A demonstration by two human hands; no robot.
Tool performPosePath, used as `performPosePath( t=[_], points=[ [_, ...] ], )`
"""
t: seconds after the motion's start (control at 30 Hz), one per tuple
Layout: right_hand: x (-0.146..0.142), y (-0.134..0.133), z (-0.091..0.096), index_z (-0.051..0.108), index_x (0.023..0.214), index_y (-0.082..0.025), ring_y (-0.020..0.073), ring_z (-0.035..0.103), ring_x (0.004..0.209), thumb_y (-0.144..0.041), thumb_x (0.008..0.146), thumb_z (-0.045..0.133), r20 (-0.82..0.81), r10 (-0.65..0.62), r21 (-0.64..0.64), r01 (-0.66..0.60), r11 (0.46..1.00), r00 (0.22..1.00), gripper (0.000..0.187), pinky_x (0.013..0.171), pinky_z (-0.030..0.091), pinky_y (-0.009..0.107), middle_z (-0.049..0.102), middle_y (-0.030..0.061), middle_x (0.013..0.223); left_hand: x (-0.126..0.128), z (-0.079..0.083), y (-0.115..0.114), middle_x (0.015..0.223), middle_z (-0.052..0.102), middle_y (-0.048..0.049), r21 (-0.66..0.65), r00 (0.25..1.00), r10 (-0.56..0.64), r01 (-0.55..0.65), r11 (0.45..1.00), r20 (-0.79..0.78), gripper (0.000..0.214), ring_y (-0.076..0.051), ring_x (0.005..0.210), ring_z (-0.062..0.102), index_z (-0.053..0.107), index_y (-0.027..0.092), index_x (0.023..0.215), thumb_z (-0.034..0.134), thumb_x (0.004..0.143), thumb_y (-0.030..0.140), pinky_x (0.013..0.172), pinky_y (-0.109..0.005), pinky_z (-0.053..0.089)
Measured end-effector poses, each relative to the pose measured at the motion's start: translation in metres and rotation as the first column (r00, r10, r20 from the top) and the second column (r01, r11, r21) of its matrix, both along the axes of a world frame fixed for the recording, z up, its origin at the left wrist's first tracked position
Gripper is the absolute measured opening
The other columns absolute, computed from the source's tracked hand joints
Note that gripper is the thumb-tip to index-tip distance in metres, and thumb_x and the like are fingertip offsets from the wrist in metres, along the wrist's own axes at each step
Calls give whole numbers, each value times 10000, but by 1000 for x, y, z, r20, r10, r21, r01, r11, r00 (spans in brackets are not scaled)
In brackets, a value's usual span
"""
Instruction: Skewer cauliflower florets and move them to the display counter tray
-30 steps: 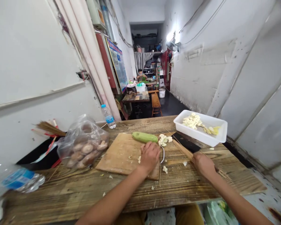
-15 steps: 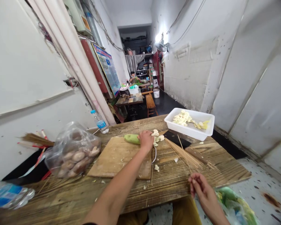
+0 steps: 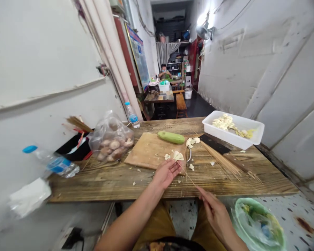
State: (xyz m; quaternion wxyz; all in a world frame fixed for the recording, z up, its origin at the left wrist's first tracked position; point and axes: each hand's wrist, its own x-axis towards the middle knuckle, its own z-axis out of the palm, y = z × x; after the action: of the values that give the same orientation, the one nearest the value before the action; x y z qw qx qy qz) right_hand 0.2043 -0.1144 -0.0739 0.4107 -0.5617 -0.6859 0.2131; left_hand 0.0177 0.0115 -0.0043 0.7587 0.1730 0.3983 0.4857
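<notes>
This long, narrow room looks to me like a small eatery's food-preparation space: the wooden table (image 3: 94,190) near me carries a cutting board (image 3: 143,150), cauliflower pieces (image 3: 178,156) and thin skewers (image 3: 221,160), and further back a long bench (image 3: 181,101) stands beside a second table (image 3: 157,99), past a printed poster (image 3: 136,52).

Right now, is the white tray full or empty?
Neither, it's partly filled: cauliflower lies in the tray, with some bare bottom showing beside it.

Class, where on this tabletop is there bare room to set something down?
Bare wood: behind the green squash, between the far bottle and white tray; also right of the skewers. Crowded: where skewers, dark blade and tray cluster.
</notes>
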Motion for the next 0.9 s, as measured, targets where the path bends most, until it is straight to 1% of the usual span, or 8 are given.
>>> performPosePath(
  t=[0.03,0.1,0.23,0.37,0.5,0.67,0.77,0.9],
  points=[
    [-2,0,0,551,1295,-236,137,637,852,-226,919,358,17,15,7,-15,1000,1000,423,799,513,246,662,62,939,-5,2,-4,855,698,-107,12,1000,18,-18,1000,6,95,-167,796,675,555,140,800,649,797,134,742,-320,549],
    [-6,0,0,556,1287,-235,138,644,847,-209,909,370,46,40,16,-40,999,998,422,791,518,244,669,59,927,-11,4,-9,889,697,-100,41,998,62,-62,997,3,143,-164,800,669,529,157,809,671,788,157,734,-325,543],
    [-14,1,-3,556,1284,-215,134,656,754,-210,890,378,78,60,9,-61,998,995,432,732,531,231,675,34,823,-16,3,-17,840,693,-74,66,988,156,-156,986,7,201,-109,684,631,517,163,825,704,755,141,667,-245,508],
    [-22,2,-1,559,1277,-193,127,648,651,-246,893,371,107,58,-38,-54,998,993,431,659,533,216,679,20,763,-16,-1,-24,793,682,-77,55,990,139,-141,989,35,171,-95,631,605,535,139,830,690,758,130,605,-211,474],
    [-24,2,2,554,1284,-189,123,644,627,-255,899,362,150,67,-88,-54,995,986,435,636,524,205,679,13,730,-14,-3,-30,807,682,-74,55,988,152,-153,987,29,178,-88,616,589,528,143,846,683,763,170,539,-187,429],
    [-19,-2,0,575,1257,-171,138,647,592,-241,877,361,184,78,-87,-62,994,980,442,616,530,223,684,19,699,-9,-5,-30,750,666,-39,94,984,175,-178,979,36,243,-69,556,537,501,167,825,717,734,231,454,-155,337],
    [-19,-4,-1,581,1243,-148,150,650,589,-242,880,349,206,89,-106,-68,992,974,441,604,533,240,687,29,693,-7,-6,-30,674,639,-27,81,980,180,-187,979,84,173,-59,533,518,509,156,780,679,764,181,468,-147,357],
    [-26,0,4,551,1280,-146,161,672,638,-294,905,359,178,46,-103,-28,994,983,446,619,541,246,715,55,762,-1,-8,-34,675,643,-43,38,974,189,-195,980,128,101,-57,556,540,531,132,740,576,824,99,559,-151,437]
  ],
)
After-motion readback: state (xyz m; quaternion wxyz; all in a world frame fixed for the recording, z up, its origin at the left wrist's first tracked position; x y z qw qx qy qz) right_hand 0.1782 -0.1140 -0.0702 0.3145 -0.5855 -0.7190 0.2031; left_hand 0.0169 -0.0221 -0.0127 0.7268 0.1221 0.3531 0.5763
